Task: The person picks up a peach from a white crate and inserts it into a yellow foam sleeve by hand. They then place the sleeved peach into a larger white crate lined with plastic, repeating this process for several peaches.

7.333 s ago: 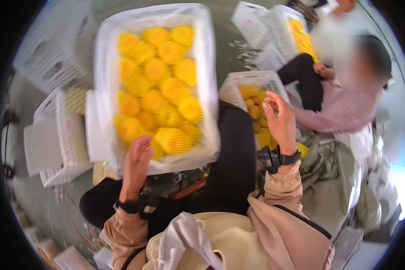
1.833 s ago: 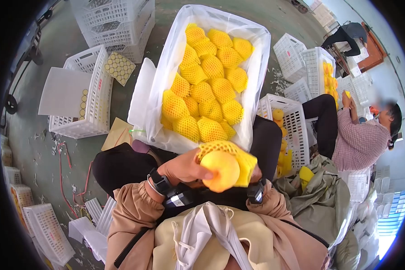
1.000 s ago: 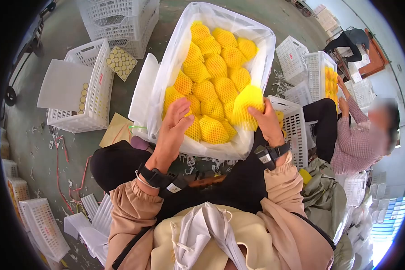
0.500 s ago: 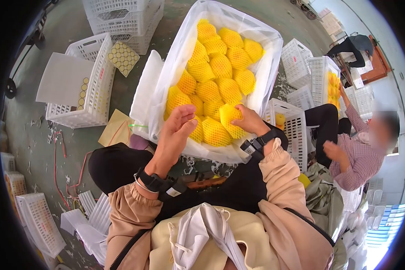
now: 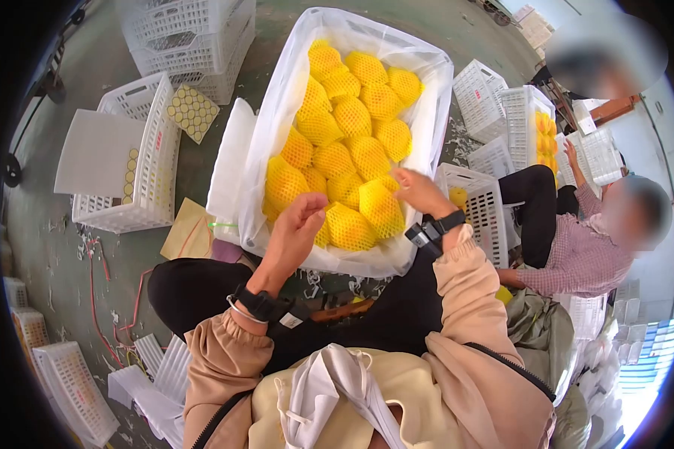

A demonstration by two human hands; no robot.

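Note:
A large white crate (image 5: 436, 71) lined with thin white plastic stands in front of me. Inside lie several yellow fruits (image 5: 352, 117), each in a yellow foam net. My left hand (image 5: 296, 233) hovers over the crate's near left part, fingers loosely bent and thumb a little apart, holding nothing I can see. At the near right, my right hand (image 5: 424, 194) is by the upper right edge of a netted fruit (image 5: 382, 208). Its fingers are drawn together; whether they pinch the net or anything else is hidden.
White foam sheet (image 5: 231, 168) leans at the crate's left. Further left, a white basket (image 5: 131, 198) holds a board and round-patterned sheets; stacked baskets (image 5: 191, 45) stand behind. On the right are another basket (image 5: 487, 217) and a seated co-worker (image 5: 577, 254). Red cord (image 5: 93, 303) lies on the floor.
My right hand has loosened from around the netted fruit, which now rests among the others. My left thumb and fingers have come closer together. The view has shifted slightly; the co-worker's near arm has lowered.

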